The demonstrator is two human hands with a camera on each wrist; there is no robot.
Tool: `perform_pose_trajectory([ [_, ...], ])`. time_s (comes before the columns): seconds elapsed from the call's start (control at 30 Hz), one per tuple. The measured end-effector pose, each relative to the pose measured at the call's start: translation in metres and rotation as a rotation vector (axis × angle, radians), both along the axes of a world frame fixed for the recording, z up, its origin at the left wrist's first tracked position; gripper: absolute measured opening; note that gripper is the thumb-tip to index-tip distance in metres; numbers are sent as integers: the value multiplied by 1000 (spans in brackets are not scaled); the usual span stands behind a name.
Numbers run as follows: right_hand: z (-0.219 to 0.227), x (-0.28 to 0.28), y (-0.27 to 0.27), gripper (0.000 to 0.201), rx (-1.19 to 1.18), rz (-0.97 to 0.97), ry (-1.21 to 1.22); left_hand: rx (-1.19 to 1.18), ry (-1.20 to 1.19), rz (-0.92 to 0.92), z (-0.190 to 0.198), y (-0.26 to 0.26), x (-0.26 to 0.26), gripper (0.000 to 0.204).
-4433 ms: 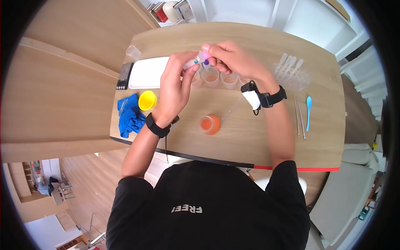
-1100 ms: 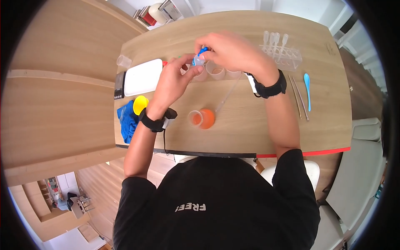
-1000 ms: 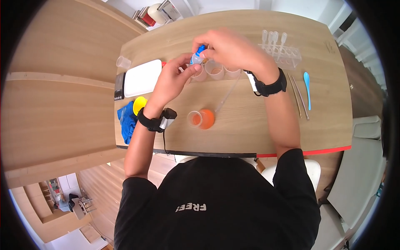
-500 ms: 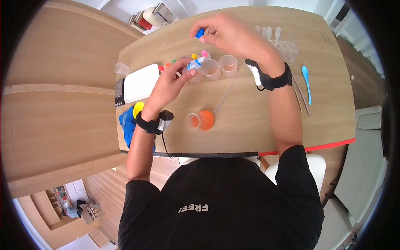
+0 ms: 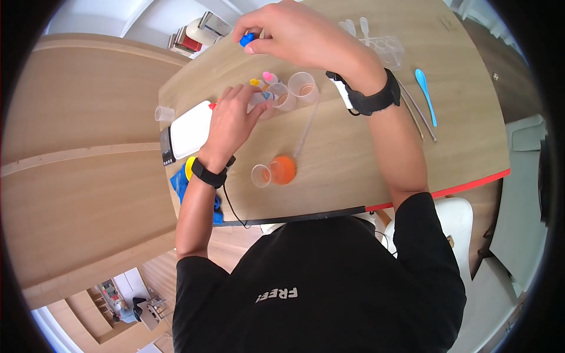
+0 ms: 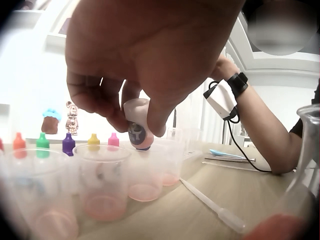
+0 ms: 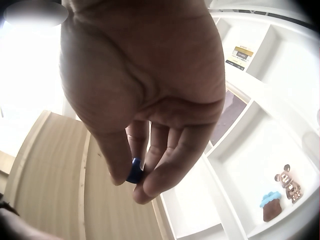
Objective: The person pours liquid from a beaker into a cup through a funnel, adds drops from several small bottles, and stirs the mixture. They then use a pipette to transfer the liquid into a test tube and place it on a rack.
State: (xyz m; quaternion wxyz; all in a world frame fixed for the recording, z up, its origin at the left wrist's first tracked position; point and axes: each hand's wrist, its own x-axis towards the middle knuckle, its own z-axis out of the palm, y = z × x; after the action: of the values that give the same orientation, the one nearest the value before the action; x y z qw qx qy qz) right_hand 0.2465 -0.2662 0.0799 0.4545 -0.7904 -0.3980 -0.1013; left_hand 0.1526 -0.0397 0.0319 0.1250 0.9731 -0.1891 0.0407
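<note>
My left hand [image 5: 229, 120] holds a small translucent dropper bottle [image 6: 139, 122] between thumb and fingers. In the left wrist view the bottle is upside down, its lower end at the rim of a clear cup [image 6: 145, 182] with a little pink liquid. Raised over the table's far side, my right hand [image 5: 300, 35] pinches a blue cap [image 5: 247, 39] between thumb and fingertips. Similar cups [image 5: 303, 85] stand in a row. Behind them are bottles with coloured caps, among them a pink one [image 5: 269, 77] and a yellow one [image 5: 255, 82].
A flask of orange liquid [image 5: 283, 169] stands near the front, beside a plastic pipette [image 5: 306, 129]. At left are a white tray [image 5: 191, 129], a yellow cup [image 5: 189, 169] and a blue cloth [image 5: 179, 183]. A clear rack [image 5: 388, 52] and a blue spoon [image 5: 426, 94] are at right.
The blue cap has come off the bottle and moved up and left with my right hand. My left hand has tipped the bottle over a cup. The head view has shifted.
</note>
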Motion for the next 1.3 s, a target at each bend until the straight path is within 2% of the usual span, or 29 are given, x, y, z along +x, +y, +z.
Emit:
perform_pose_trajectory([
  [0.2, 1, 0, 0, 21, 60, 19, -7, 74, -20, 50, -3, -7, 3, 34],
  [0.27, 7, -5, -2, 21, -23, -7, 18, 70, -3, 84, -3, -10, 3, 37],
  [0.57, 3, -3, -2, 20, 56, -11, -12, 8, 20, 120, -10, -8, 9, 37],
  [0.87, 4, -4, -2, 20, 35, -14, -26, -48, 22, 53, -13, -5, 11, 33],
  [1.3, 5, -3, -4, 19, 27, -7, -30, -89, 30, 73, -17, -7, 11, 31],
])
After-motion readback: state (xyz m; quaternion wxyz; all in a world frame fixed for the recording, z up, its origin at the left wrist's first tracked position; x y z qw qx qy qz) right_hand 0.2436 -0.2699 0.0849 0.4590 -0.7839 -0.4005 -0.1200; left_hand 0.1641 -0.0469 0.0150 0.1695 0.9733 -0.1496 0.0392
